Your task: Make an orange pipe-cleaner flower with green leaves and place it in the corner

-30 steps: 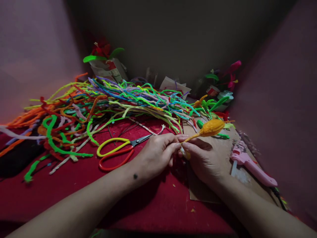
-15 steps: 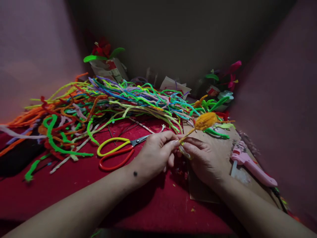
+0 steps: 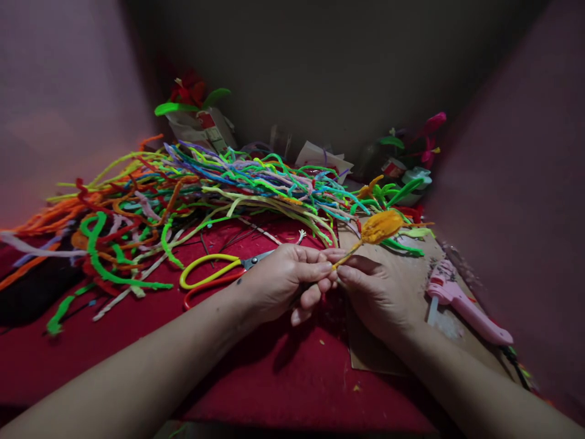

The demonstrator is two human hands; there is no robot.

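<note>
An orange-yellow fuzzy bud (image 3: 382, 227) on a thin stem points up and to the right above the cardboard. My left hand (image 3: 292, 280) pinches the lower end of its stem between thumb and forefinger, the other fingers curled below. Touching the same stem from the right, my right hand (image 3: 377, 289) has its thumb and fingers pressed together. The fingertips of both hands nearly meet. Scissors (image 3: 212, 271) with one yellow and one red handle lie just left of my left hand, partly hidden by my wrist.
A heap of coloured fuzzy stems (image 3: 256, 177) spreads across the back and left of the red cloth (image 3: 292, 390). On the right, a pink glue gun (image 3: 470, 308) rests on brown cardboard (image 3: 372, 353). Fuzzy flowers (image 3: 429, 146) stand at the back corners.
My left hand has turned and its wrist now covers more of the red scissor handle. The pale strip that hung below the fingers no longer shows. The bud has shifted slightly right.
</note>
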